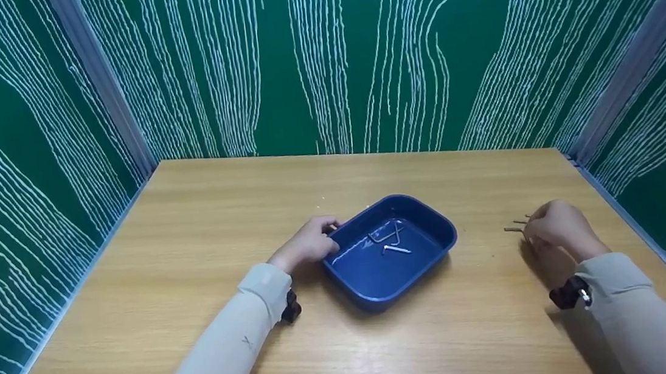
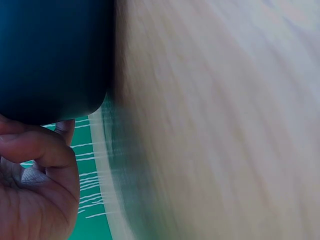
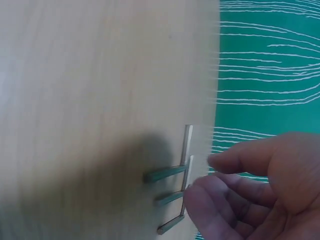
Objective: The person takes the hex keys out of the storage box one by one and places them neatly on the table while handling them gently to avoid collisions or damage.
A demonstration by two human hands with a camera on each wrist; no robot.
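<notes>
A dark blue rectangular box (image 1: 366, 278) stands on the table, tilted in the head view. Two L-shaped hex keys and a silver screw (image 1: 397, 248) lie inside it. My left hand (image 1: 311, 241) holds the box at its left side, with curled fingers against the wall in the left wrist view. On the right, my right hand (image 1: 560, 227) is over three more hex keys (image 3: 186, 145) lying side by side. Its thumb and forefinger stand apart in the right wrist view, beside the bars; the thumb partly covers the nearer keys.
The wooden table (image 1: 218, 204) has a back edge against a green wall (image 1: 275, 95) with white wavy lines. Similar panels stand left and right, with grey posts at the corners. Tiny white specks lie behind the box.
</notes>
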